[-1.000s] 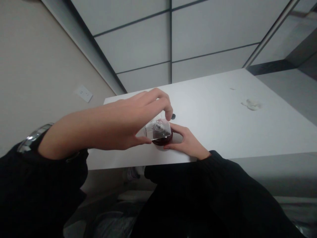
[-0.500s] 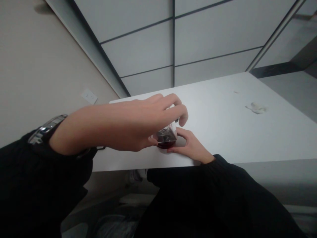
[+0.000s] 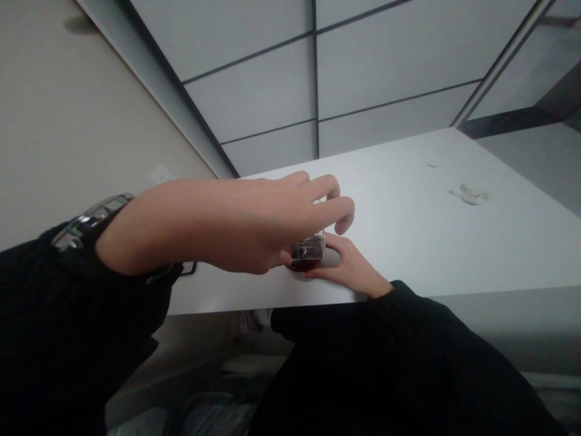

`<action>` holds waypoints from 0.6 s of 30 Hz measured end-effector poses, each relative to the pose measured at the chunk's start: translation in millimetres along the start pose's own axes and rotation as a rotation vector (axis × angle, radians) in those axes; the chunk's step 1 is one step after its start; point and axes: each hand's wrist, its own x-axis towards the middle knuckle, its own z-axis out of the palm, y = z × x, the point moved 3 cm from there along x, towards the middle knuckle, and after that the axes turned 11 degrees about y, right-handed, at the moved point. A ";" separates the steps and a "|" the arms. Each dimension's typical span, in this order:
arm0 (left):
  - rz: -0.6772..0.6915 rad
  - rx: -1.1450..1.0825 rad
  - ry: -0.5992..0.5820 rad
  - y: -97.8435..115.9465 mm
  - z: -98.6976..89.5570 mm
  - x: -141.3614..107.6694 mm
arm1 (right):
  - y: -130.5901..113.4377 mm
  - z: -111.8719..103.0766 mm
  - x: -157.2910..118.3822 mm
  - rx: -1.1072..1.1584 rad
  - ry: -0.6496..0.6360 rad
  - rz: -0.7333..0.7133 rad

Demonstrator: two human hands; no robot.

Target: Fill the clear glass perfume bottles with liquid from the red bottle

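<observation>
A small clear-sided container [image 3: 308, 249] with a dark red base stands near the front edge of the white table [image 3: 408, 242]. My right hand [image 3: 347, 263] is closed around its lower right side, thumb in front and fingers behind. From the left, my left hand [image 3: 272, 224] arches over the top, its thumb against the container's left side. Its fingers are curled, with the forefinger bent down past the right side. The left hand covers most of the container's upper part, so its top and exact kind are hidden.
A crumpled white tissue [image 3: 472, 194] and a small scrap [image 3: 432, 165] lie on the table's right part. A dark-edged object [image 3: 188, 267] shows beneath my left wrist. The panelled sliding door [image 3: 272, 72] rises behind; a wall socket [image 3: 162, 174] is at left.
My left hand has shifted slightly right over the container and its wrist has risen a little, showing more of the dark-edged object. My right hand keeps its hold on the base.
</observation>
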 end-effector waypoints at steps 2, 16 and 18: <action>-0.004 -0.015 -0.001 0.5 -0.4 1.9 | 0.1 -0.1 -0.2 -0.024 -0.006 0.004; -0.052 -0.071 0.027 -14.9 7.4 6.2 | 2.3 -0.9 -0.7 -0.020 0.016 0.024; -0.080 -0.080 0.052 -18.3 8.4 5.5 | 1.6 -1.1 -1.0 -0.015 0.012 0.022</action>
